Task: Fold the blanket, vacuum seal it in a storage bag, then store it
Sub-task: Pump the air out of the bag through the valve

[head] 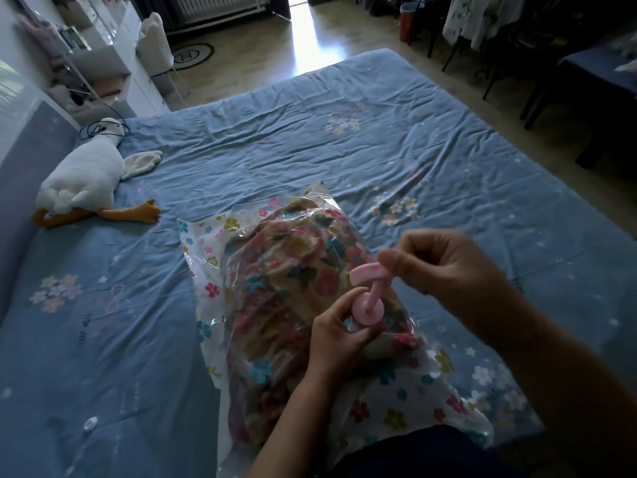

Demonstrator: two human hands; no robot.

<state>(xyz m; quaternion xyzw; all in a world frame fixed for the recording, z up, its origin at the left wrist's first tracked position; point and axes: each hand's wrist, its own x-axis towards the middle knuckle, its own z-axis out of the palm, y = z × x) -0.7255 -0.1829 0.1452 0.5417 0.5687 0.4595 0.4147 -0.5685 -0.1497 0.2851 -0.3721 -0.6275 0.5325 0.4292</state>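
Hands at work over a storage bag (389, 405) on a wide bed (344, 146) dressed in a wrinkled blue sheet with pale flower prints. Inside the clear, flower-printed bag sits the folded blanket (289, 270), its own pattern of pink, teal and yellow blooms showing through the plastic, the bundle lying near the foot of the picture, close to the person's dark-clothed lap. A pink hand pump (367, 291) stands on top of the bag: the left hand (339, 343) curls round the pump's round pink body where it meets the plastic, thumb and fingers closed on it, while the right hand (444, 263) pinches the T-shaped handle at the upper end of the thin pink rod, fingers bent and somewhat blurred. The rod shows between handle and body. A white plush goose (86, 181) with orange feet lies on its side near the left edge of the bed, well apart from the bag, with a black cable looped just beyond its head. A small clear round cap (90, 423) rests on the sheet at lower left. Beyond the bed, white shelving stands to the left, a bright strip of light falls across the wooden floor, and dark chair legs line the right side.
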